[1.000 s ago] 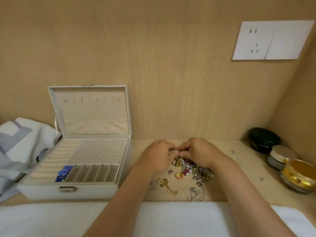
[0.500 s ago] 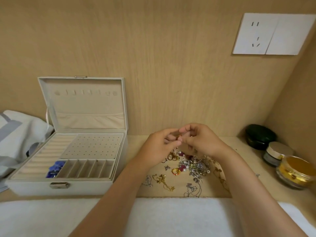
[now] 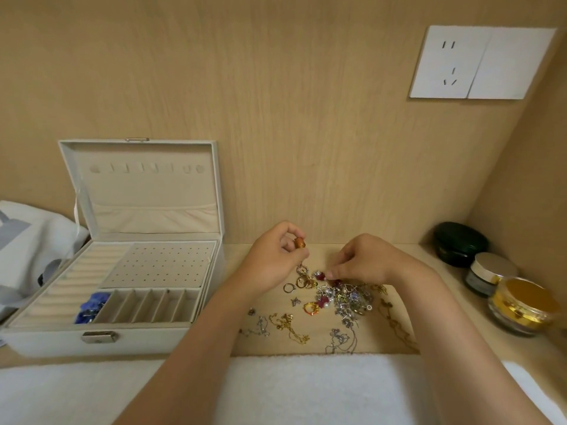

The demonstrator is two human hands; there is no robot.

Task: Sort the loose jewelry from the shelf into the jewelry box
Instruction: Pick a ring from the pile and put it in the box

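Note:
A heap of loose jewelry [image 3: 346, 297], rings, chains and red stones, lies on the wooden shelf [image 3: 322, 253]. My left hand [image 3: 273, 256] is lifted above the heap's left side and pinches an amber-brown bead piece [image 3: 300, 243]. My right hand [image 3: 365, 260] reaches down onto the heap, its fingertips pinching a small dark red piece [image 3: 320, 276]. The open cream jewelry box [image 3: 101, 338] stands at the left, lid upright. Blue jewelry [image 3: 92, 306] sits in its front left compartment.
A gold chain [image 3: 290, 328] and silver chains [image 3: 340, 338] lie near the shelf's front edge. Three jars stand at the right: dark green [image 3: 460, 243], silver-lidded [image 3: 491, 273], gold [image 3: 524, 306]. White fabric [image 3: 306, 388] lies in front, a white and grey cloth [image 3: 27, 240] at the left.
My hands, joined together over the heap before, have parted. The left lifted up and left with the amber bead piece; the right dropped back onto the heap.

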